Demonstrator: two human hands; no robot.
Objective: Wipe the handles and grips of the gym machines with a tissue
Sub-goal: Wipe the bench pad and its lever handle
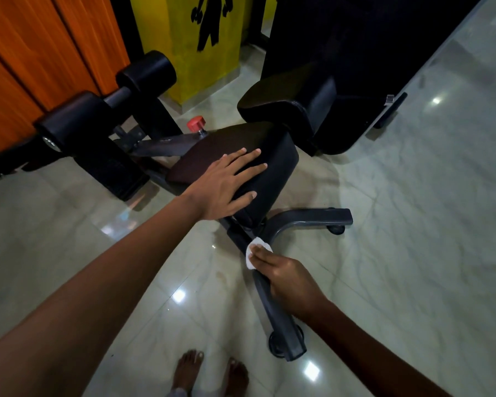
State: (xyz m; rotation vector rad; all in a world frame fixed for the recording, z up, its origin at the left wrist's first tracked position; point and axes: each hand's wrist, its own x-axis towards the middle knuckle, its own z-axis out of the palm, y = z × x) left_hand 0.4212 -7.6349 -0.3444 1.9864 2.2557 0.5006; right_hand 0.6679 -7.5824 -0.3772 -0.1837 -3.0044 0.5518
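From the head camera we see our right hand (291, 277) pressing a small white tissue (255, 252) against the dark metal base leg (272, 308) of a gym bench. The fingers are curved over the tube and pin the tissue to it near where the leg meets the frame. The tissue lies under our fingertips, with its upper edge peeking out.

Our left hand (226, 184) rests flat on the bench's padded seat (272, 150), fingers straight and spread, holding nothing.

We judge the tissue to be very light, soft and easy to tear or bunch, so it is best kept flat under the finger pads, not pinched at a corner. The leg looks rigid and smooth, so the tissue should slide along it readily.

A red adjustment knob (196, 123) and black foam rollers (148, 73) stand beyond the seat, on a glossy tiled floor (413, 224).
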